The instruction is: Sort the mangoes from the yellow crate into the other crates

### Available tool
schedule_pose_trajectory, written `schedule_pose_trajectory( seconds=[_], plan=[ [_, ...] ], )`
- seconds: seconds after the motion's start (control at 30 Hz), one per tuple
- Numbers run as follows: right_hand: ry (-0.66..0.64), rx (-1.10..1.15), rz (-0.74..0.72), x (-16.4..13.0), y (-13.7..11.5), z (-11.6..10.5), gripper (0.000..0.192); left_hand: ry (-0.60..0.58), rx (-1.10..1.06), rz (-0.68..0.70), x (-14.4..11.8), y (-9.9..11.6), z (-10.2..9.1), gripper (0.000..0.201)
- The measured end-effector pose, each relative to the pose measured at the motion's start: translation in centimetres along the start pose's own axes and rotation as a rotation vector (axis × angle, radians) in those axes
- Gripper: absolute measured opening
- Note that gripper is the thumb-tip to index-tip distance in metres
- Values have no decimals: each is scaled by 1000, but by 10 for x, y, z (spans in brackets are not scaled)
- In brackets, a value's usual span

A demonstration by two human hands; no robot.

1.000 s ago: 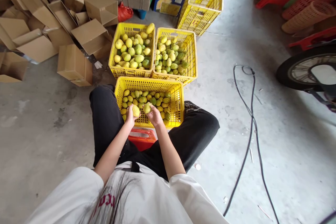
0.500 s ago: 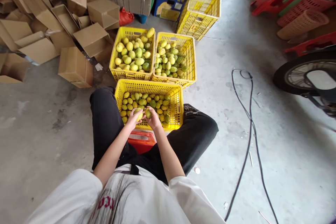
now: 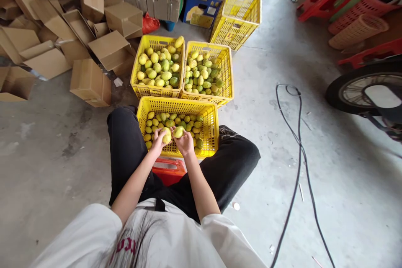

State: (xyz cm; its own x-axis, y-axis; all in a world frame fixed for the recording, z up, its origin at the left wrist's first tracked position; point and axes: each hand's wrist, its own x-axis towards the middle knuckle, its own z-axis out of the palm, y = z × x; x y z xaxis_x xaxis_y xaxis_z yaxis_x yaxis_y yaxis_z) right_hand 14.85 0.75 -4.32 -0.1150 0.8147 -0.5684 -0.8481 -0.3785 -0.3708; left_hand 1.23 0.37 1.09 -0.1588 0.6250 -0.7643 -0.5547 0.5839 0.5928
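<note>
The near crate [image 3: 211, 134] sat on the floor between the person's knees, fruit inside it. Above its near edge the left hand [image 3: 158, 141] and right hand [image 3: 185, 143] each held a fruit, side by side. Behind it stood two fuller crates, left [image 3: 137, 76] and right [image 3: 229, 76], touching. Boxes [image 3: 89, 81] lay left; a cable [image 3: 297, 163] ran right.

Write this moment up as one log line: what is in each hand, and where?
left hand: holds yellow fruit | right hand: holds green-yellow fruit | both over near yellow crate | two fuller crates beyond
</note>
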Motion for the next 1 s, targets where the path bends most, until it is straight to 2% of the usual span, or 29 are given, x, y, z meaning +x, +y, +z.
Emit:
schedule_pose_trajectory(
  seconds=[0.1,0.2,0.33,0.43,0.57,0.63,0.73,0.8,0.9,1.0],
  plan=[
    [62,-25,-7,-1,0,-1,24,-36,82,10,-1,-1,-1,44],
    [62,-54,21,-4,-1,0,31,-59,89,4,-2,0,-1,47],
    [33,-100,36,-6,0,4,34,-117,58,1,-5,3,0,35],
    [40,-116,19,-6,1,5,32,-159,-10,-65,-5,5,1,18],
    [29,-73,43,-4,-2,3,31,-133,-96,-119,-1,3,-1,29],
    [1,-36,70,-5,-6,2,38,-111,-113,-120,1,1,-2,31],
    [-10,-5,94,-6,-10,2,49,-98,-107,-74,2,-2,-3,25],
    [6,5,99,-8,-11,4,46,-87,-88,-16,1,-2,-3,23],
    [11,-23,107,-10,-7,8,31,-64,-49,48,-1,-2,-2,33],
    [17,-65,85,-11,-1,10,33,-73,-6,67,-2,-2,0,48]
  ],
)
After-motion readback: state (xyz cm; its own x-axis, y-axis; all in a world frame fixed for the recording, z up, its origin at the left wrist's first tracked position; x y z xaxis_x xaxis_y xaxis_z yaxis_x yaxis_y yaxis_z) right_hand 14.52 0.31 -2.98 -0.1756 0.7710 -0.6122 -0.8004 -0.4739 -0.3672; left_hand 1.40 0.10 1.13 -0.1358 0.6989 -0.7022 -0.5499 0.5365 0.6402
